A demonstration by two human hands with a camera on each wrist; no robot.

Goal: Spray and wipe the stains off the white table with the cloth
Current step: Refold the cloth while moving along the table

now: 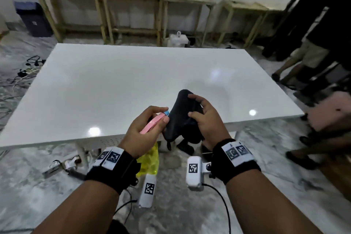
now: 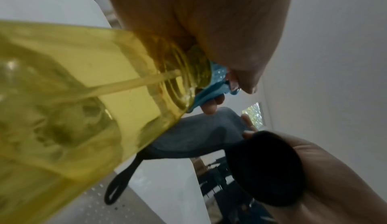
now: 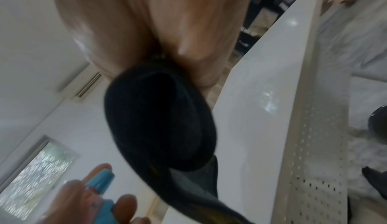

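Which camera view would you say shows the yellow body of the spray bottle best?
The left wrist view: the spray bottle fills its left side, liquid and tube visible. The head view shows only the pink-and-blue top and a yellow patch under the left hand; the right wrist view only the nozzle.

No legible text, only coded square markers

A large white table [image 1: 117,81] with a glossy top fills the middle of the room; small ceiling lights show as reflections on its surface. A perforated white panel [image 1: 110,139] runs under its near edge, above white legs. It stands on a grey marbled floor [image 1: 28,195]. On the floor to the left lie tangled cables and a power strip [image 1: 28,71]. Beyond the far edge, a white container [image 1: 178,40] sits on the floor.
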